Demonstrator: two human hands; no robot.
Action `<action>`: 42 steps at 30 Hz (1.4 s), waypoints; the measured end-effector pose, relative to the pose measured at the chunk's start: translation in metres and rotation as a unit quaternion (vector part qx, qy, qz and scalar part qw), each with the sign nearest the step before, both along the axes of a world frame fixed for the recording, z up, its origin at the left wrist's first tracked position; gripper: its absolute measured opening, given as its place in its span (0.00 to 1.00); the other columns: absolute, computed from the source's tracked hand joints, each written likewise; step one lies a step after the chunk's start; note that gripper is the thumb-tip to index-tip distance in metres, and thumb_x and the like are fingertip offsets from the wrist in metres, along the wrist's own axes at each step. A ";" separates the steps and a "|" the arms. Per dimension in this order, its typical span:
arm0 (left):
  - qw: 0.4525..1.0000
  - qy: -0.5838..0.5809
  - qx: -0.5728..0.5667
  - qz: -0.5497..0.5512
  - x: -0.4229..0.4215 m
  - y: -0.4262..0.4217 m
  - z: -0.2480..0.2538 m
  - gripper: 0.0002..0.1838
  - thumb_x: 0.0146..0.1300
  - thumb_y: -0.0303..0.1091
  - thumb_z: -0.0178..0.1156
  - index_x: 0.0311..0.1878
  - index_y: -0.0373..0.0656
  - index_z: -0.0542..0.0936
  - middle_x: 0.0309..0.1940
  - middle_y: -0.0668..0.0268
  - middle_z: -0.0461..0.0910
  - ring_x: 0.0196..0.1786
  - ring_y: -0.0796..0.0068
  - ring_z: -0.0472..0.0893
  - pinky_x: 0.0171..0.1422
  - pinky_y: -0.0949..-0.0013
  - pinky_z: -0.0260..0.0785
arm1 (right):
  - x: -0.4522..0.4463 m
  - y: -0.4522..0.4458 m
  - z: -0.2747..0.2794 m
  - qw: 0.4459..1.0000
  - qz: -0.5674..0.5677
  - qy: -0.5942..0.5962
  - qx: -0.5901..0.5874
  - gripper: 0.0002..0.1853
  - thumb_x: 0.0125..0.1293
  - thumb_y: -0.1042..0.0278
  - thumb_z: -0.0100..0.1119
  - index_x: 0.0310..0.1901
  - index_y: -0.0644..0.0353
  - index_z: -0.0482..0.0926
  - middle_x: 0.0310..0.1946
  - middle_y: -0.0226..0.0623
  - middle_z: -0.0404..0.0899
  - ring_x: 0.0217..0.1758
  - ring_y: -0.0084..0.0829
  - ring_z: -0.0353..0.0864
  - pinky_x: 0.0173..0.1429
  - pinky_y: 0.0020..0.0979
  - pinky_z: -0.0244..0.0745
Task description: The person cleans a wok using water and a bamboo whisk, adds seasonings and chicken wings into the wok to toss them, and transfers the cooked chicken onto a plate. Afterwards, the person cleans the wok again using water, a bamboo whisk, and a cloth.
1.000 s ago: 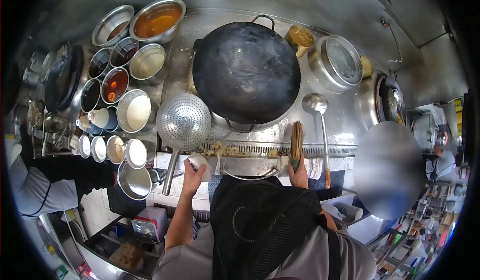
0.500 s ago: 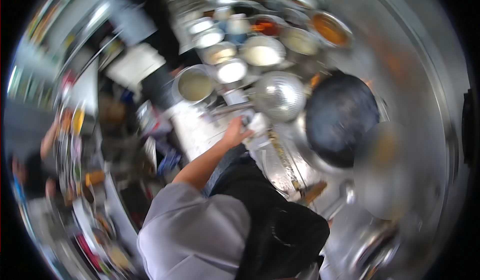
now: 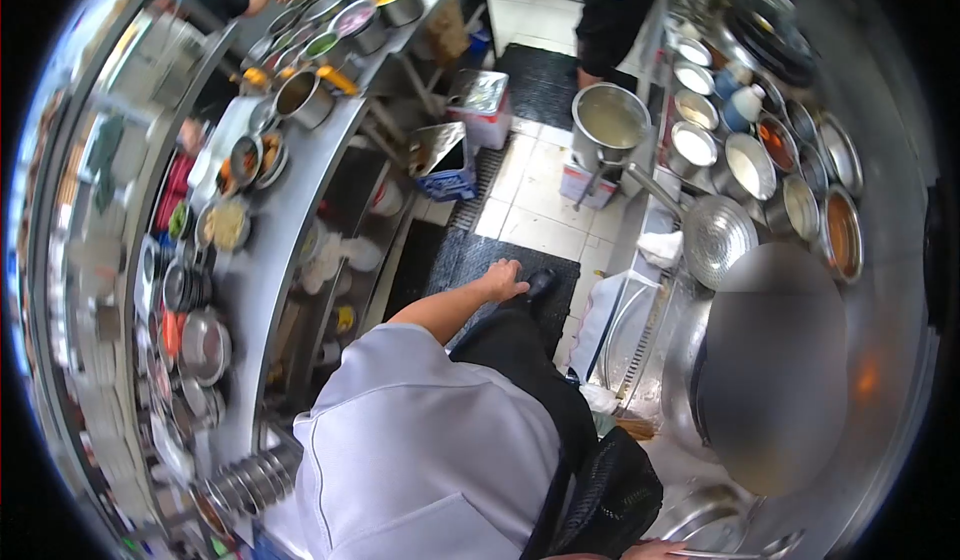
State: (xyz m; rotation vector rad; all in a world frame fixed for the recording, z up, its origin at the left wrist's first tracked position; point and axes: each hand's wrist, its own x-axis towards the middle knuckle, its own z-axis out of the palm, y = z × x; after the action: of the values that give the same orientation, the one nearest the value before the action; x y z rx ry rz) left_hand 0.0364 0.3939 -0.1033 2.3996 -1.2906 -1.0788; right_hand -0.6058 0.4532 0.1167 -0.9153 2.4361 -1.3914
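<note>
My left hand (image 3: 505, 280) hangs over the black floor mat with loosely bent fingers apart, holding nothing. At the bottom edge, my right hand (image 3: 652, 550), partly cut off, is closed on the handle of a ladle (image 3: 775, 548). A bamboo brush (image 3: 636, 427) lies at the stove's front edge, beside a white cloth. Another white cloth (image 3: 660, 249) rests near the perforated strainer (image 3: 718, 240). The wok (image 3: 684, 372) is mostly hidden behind a blurred patch.
Sauce containers (image 3: 748, 167) stand at the upper right. A large pot (image 3: 610, 120) sits beside the stove line. Opposite is a steel counter (image 3: 265, 250) with bowls and pans. Another person (image 3: 612, 10) stands in the aisle; a further person's arm reaches over bowls at the upper left.
The view has swung from the stove toward the aisle and opposite counter. My left hand has let go of the white cloth; my right hand has left the brush and taken the ladle.
</note>
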 end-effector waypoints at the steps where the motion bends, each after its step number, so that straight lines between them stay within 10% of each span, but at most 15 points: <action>1: 1.000 0.002 0.005 0.012 0.008 0.011 -0.005 0.38 0.60 0.56 0.65 0.64 0.35 0.71 0.59 0.42 0.73 0.64 0.42 0.72 0.70 0.50 0.65 | 0.003 -0.002 -0.005 1.000 0.000 0.005 0.005 0.23 0.73 0.59 0.54 0.64 0.62 0.73 0.32 0.43 0.79 0.36 0.34 0.78 0.48 0.35 0.72; 20: 0.985 0.090 0.093 0.114 0.024 0.069 -0.034 0.36 0.58 0.54 0.69 0.59 0.32 0.76 0.55 0.43 0.79 0.61 0.49 0.78 0.64 0.55 0.71 | 0.007 -0.009 -0.092 0.996 -0.078 -0.025 -0.024 0.23 0.76 0.61 0.51 0.67 0.64 0.67 0.21 0.29 0.68 0.21 0.25 0.64 0.22 0.32 0.63; 21: 0.994 0.041 0.074 0.065 0.021 0.056 -0.017 0.36 0.58 0.52 0.70 0.60 0.32 0.76 0.55 0.43 0.80 0.61 0.49 0.79 0.63 0.55 0.72 | 0.002 -0.002 -0.089 0.969 -0.046 -0.232 -0.077 0.28 0.75 0.62 0.53 0.72 0.64 0.60 0.20 0.28 0.67 0.20 0.23 0.64 0.21 0.32 0.64; 23: 0.998 0.033 0.044 0.022 0.027 0.036 -0.027 0.34 0.58 0.48 0.70 0.60 0.32 0.75 0.52 0.47 0.82 0.54 0.55 0.82 0.58 0.59 0.74 | 0.038 -0.008 -0.086 0.947 -0.087 -0.278 -0.132 0.25 0.75 0.66 0.54 0.69 0.61 0.64 0.22 0.25 0.67 0.16 0.17 0.62 0.15 0.24 0.59; 25: 0.995 0.087 0.040 0.033 0.020 0.003 0.000 0.32 0.60 0.46 0.68 0.61 0.34 0.74 0.48 0.50 0.82 0.49 0.59 0.82 0.54 0.60 0.75 | 0.075 0.001 -0.084 0.988 -0.024 -0.134 -0.078 0.25 0.74 0.67 0.55 0.69 0.60 0.64 0.20 0.24 0.65 0.15 0.16 0.60 0.15 0.23 0.56; 34: 0.968 0.143 -0.032 -0.206 0.030 -0.172 -0.007 0.31 0.61 0.46 0.67 0.60 0.33 0.75 0.41 0.52 0.84 0.46 0.59 0.83 0.51 0.60 0.75 | 0.207 0.091 -0.137 0.966 -0.195 -0.159 0.057 0.28 0.73 0.66 0.57 0.71 0.63 0.62 0.18 0.25 0.67 0.14 0.15 0.62 0.15 0.24 0.58; 36: 0.960 0.115 -0.022 -0.254 0.046 -0.209 -0.030 0.30 0.60 0.45 0.67 0.60 0.32 0.75 0.40 0.52 0.84 0.44 0.61 0.83 0.50 0.62 0.75 | 0.209 0.127 -0.186 0.974 -0.159 -0.007 0.163 0.29 0.70 0.66 0.57 0.69 0.68 0.64 0.29 0.42 0.80 0.24 0.32 0.80 0.27 0.33 0.75; 37: 0.963 0.117 0.001 -0.243 0.055 -0.224 -0.041 0.30 0.60 0.44 0.68 0.60 0.34 0.75 0.40 0.53 0.84 0.43 0.62 0.83 0.49 0.63 0.75 | 0.227 0.115 -0.164 0.961 -0.153 0.123 0.196 0.31 0.68 0.64 0.56 0.69 0.71 0.64 0.49 0.60 0.81 0.49 0.52 0.84 0.53 0.41 0.78; 40: 0.971 0.172 0.059 -0.153 0.076 -0.249 -0.052 0.30 0.60 0.44 0.68 0.60 0.34 0.75 0.42 0.51 0.84 0.43 0.62 0.82 0.50 0.61 0.75 | 0.259 0.078 -0.096 0.932 -0.226 -0.088 0.270 0.32 0.67 0.64 0.55 0.70 0.71 0.63 0.60 0.65 0.74 0.66 0.57 0.73 0.68 0.41 0.67; 42: 0.974 0.156 0.062 -0.149 0.097 -0.253 -0.093 0.30 0.59 0.44 0.67 0.59 0.32 0.75 0.44 0.47 0.83 0.48 0.57 0.82 0.53 0.59 0.74 | 0.256 0.087 -0.109 0.930 -0.224 -0.041 0.288 0.33 0.67 0.63 0.55 0.71 0.70 0.62 0.56 0.64 0.77 0.59 0.56 0.79 0.63 0.42 0.72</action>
State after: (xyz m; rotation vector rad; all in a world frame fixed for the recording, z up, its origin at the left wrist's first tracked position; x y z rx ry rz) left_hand 0.1333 0.1411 -0.1966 2.0442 -1.5366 -1.5878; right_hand -0.3501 0.5404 0.0081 -0.1654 2.8419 -0.6880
